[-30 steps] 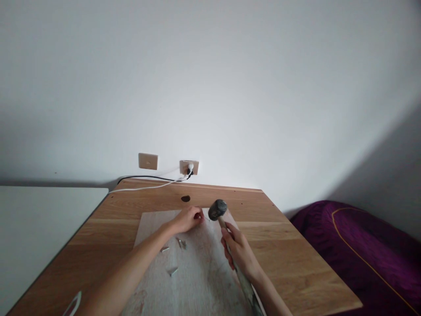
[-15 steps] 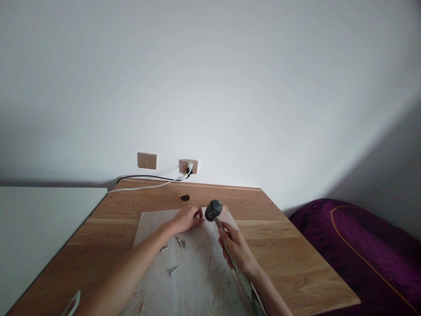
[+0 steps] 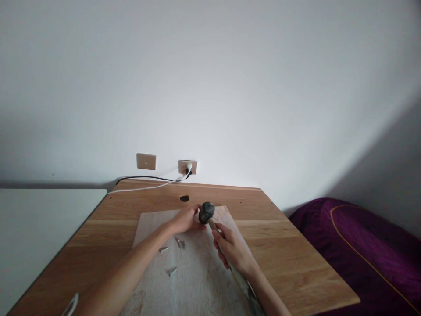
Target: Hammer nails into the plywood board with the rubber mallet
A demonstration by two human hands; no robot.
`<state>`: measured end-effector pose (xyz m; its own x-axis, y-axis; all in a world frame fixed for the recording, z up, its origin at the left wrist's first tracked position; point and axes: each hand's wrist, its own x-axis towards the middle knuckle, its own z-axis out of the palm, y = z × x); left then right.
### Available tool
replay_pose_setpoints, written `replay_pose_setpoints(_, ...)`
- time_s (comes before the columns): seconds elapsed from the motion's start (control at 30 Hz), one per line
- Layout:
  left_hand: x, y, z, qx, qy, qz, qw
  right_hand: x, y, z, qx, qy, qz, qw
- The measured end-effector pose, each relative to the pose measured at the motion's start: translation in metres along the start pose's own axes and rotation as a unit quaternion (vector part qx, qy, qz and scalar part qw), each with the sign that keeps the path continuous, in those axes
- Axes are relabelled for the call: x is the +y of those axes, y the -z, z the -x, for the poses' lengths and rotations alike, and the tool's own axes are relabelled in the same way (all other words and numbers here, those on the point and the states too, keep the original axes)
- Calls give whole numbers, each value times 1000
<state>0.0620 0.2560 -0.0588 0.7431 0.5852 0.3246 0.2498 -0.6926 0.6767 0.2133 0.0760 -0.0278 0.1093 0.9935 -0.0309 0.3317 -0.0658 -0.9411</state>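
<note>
My right hand (image 3: pixel 233 249) is wrapped round the wooden handle of a mallet (image 3: pixel 206 213) with a dark, rounded head. The mallet head is right beside my left fingertips and partly covers them. My left hand (image 3: pixel 187 219) rests by the far edge of a pale, worn wooden board (image 3: pixel 194 281), its fingers curled together. Whatever they pinch is hidden behind the mallet head. Several small metal pieces like nails or screws lie on the board nearer to me: a little cluster (image 3: pixel 180 243), a single piece (image 3: pixel 163 249) and another piece (image 3: pixel 172 271).
The board lies on a wooden table (image 3: pixel 279 254) with a cable hole (image 3: pixel 184 198) near the wall. White and black cables run to a wall socket (image 3: pixel 187 167). A white surface (image 3: pixel 46 237) adjoins on the left. Purple fabric (image 3: pixel 365 245) bulges on the right.
The mallet head has moved slightly left and down, closer over my left fingertips, and my right hand has shifted left with it. My left hand has hardly moved.
</note>
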Motion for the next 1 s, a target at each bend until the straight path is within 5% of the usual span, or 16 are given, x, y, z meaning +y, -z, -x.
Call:
replay_pose_setpoints(0.33, -1, -2, -2, -3, 4, -37, 999, 19, 10, 1, 65, 7, -45, 997)
replay_pose_setpoints(0.67, 6, 6, 0, -20, 35, -14, 999, 0, -2, 0, 18, 20, -10, 1000)
replay_pose_setpoints(1.0, 12, 23, -1, -27, 34, 13, 999, 34, 8, 32, 73, -20, -55, 996)
